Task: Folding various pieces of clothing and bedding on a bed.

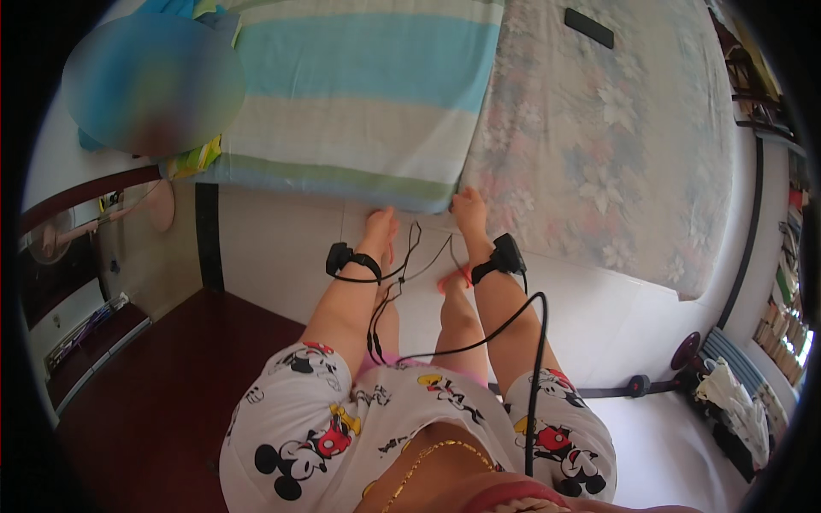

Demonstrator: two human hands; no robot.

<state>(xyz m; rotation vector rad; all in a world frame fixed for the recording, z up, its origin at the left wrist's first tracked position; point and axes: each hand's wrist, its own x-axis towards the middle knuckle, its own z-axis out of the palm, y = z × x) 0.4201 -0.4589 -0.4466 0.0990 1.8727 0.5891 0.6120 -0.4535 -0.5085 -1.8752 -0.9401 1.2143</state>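
A striped cloth [359, 128] in blue, cream and green lies over a bed or table, its near edge in front of me. My left hand [382, 221] is at that near edge, fingers bent; whether it grips the cloth is hard to see. At the cloth's right near corner, my right hand [470, 200] has its fingers curled at the hem, beside a floral cloth [596, 173]. Each wrist wears a black strapped device with a cable.
A dark phone-like slab [589, 28] lies on the floral cloth. At the left are a blurred oval, yellow-green fabric [195, 157] and a pink fan [61, 238]. Black cables [401, 279] hang between my arms. Clothes [731, 397] lie at the lower right.
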